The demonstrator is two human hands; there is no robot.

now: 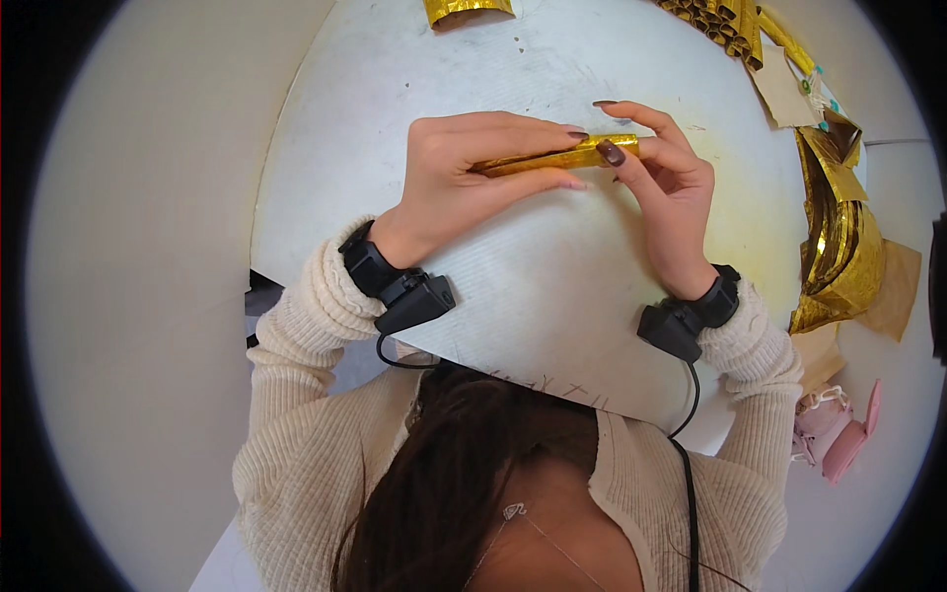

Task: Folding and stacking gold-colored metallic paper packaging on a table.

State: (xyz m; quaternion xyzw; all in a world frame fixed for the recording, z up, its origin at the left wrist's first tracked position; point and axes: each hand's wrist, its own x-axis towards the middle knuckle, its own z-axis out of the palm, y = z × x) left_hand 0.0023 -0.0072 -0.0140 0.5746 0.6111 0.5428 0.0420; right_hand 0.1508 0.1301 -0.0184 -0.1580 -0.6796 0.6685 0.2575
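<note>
A narrow piece of shiny gold foil paper [564, 158], folded or rolled into a slim tube, is held above the white table in both hands. My left hand [449, 163] grips it lengthwise, fingers along the far side and thumb along the near side. At the tube's right end, my right hand [673, 187] pinches it with the thumb in front, its index finger raised and curved away. Part of the paper is hidden behind the left fingers, so its inner fold cannot be made out.
A thick stack of gold foil sheets [846, 252] lies along the right edge. Rolled gold tubes [725, 25] are piled at the far right, near brown paper [784, 89]. Another gold piece [469, 12] sits at the far edge. The white table [513, 266] has curved-looking borders. Pink items [838, 434] are at lower right.
</note>
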